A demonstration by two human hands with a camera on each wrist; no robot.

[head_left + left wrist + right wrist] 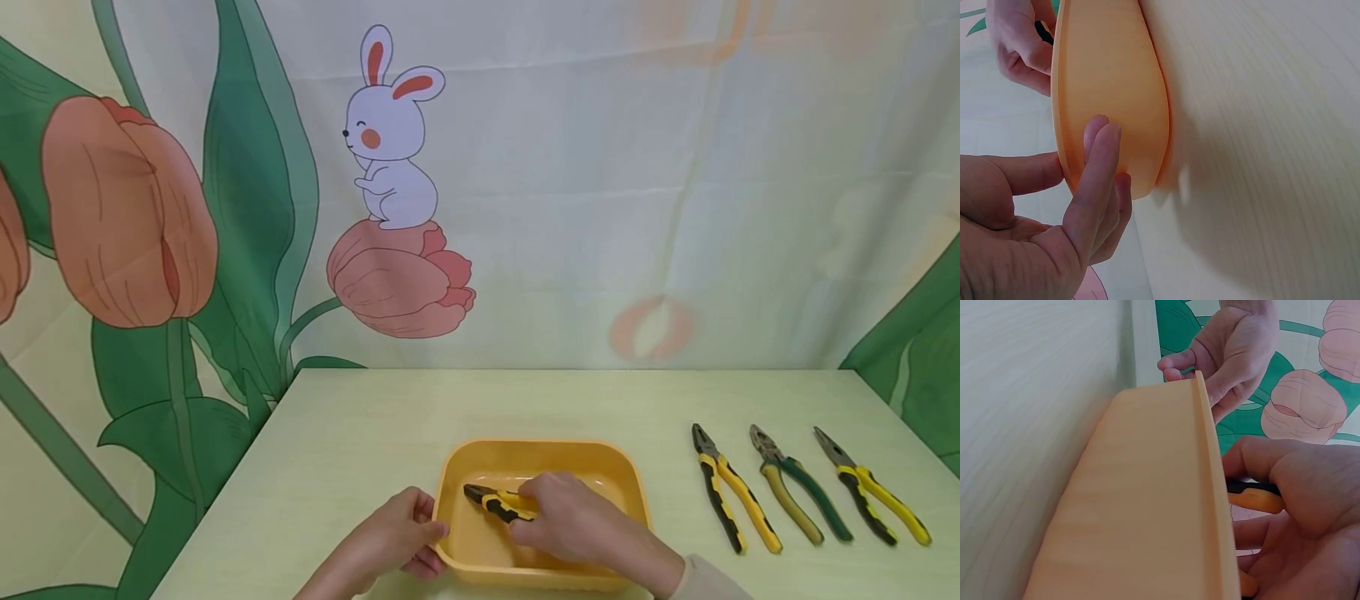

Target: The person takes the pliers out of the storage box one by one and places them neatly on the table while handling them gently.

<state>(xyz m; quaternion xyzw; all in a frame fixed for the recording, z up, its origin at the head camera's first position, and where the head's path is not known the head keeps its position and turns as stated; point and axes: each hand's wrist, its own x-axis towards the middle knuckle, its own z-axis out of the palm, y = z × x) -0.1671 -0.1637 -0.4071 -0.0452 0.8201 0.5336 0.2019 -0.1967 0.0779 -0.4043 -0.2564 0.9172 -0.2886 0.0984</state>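
Note:
A yellow plastic bin [540,575] stands on the table near its front edge. My left hand [397,533] holds the bin's left end, thumb [1032,174] at the rim and fingers along the outer wall. Inside the bin, my right hand [570,517] grips a pair of pliers [491,502] with black and yellow handles. Their dark head points left and away from the hand. In the right wrist view, part of a handle [1257,499] shows between thumb and fingers; the bin wall hides the rest.
Three more pliers lie in a row on the right of the table [360,433]: black-and-yellow pliers [731,492], green-and-tan pliers [798,483] and long-nose pliers [870,483]. A printed cloth [540,208] with a rabbit and tulips hangs behind the table.

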